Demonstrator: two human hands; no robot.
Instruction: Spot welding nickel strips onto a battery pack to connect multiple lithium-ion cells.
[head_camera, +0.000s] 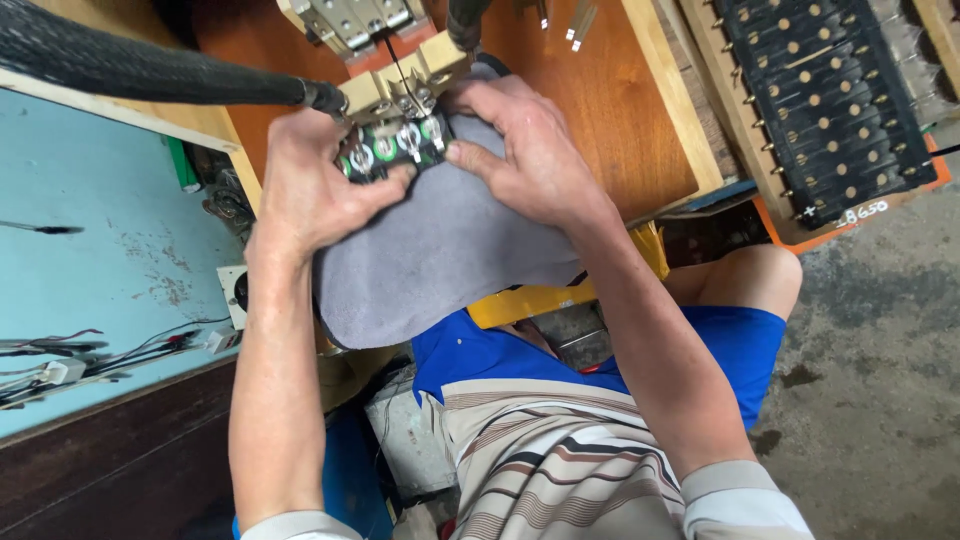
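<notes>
Green coil part (392, 148) held by both hands over grey cloth (440, 250), wooden bench (610, 100).

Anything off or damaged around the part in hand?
Nothing clearly damaged. Both the left hand and right hand grip a small green-and-metal component over a grey cloth. The only untidy spot is the loose wires lying on the blue surface.

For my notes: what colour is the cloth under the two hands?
The cloth is plain grey, seen best in the head view.
</notes>
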